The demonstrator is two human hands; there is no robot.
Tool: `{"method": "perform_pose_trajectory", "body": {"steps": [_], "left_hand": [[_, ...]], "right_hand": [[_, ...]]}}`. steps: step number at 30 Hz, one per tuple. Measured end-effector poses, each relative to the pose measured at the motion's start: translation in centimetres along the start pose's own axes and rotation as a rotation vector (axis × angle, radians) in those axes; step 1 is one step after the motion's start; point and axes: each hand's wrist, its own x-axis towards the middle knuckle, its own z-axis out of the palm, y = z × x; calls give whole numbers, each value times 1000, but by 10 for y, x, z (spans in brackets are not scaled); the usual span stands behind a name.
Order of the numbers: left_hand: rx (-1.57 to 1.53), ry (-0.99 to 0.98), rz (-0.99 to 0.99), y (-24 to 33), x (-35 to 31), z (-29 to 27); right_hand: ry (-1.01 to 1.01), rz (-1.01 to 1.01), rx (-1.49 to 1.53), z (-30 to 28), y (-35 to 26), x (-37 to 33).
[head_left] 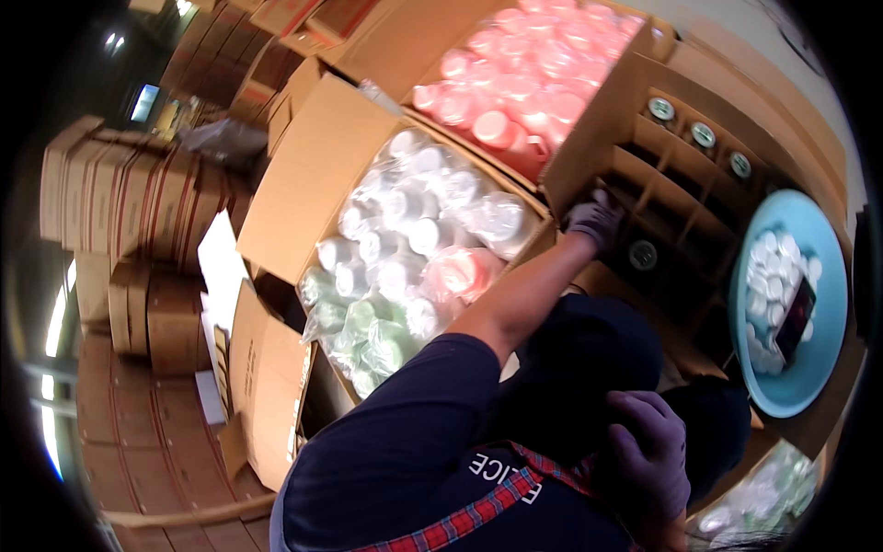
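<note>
a gloved left hand [596, 224] rests at a box [589, 138] partitioned presumably to keep bottles [661, 109] apart; its fingers' grip cannot be told. the right hand's [653, 451] fingers curl, closure unclear.

So we've got a brown cardboard carton [681, 191] sitting open, one flap [593, 124] standing up, its inside split into cells. We can see three round pale-and-green tops [703, 135] lined up in cells along the far side, plus a darker round top [643, 255] closer to us.
</note>
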Motion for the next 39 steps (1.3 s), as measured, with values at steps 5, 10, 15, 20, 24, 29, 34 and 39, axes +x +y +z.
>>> {"method": "perform_pose_trajectory", "body": {"steps": [5,10,15,20,24,29,34,39], "left_hand": [[-471,273,-226,-12,-8,33],[-264,526,57,-31,-23,74],[-498,143,-20,-20,-15,17],[-384,205,13,-34,-6,53],[-333,242,-56,-25,-31,49],[-144,441,33,-17,-52,43],[-198,386,195,-16,-44,34],[-119,380,160,-27,-23,51]], "right_hand": [[-18,-30,20,3,-1,6],[-60,-26,48,1,1,11],[-41,-16,89,0,7,13],[-37,-65,54,3,8,19],[-60,-19,95,1,9,12],[-55,-24,96,-3,8,5],[-45,-86,69,-4,13,5],[-80,-28,56,-3,4,9]]}}
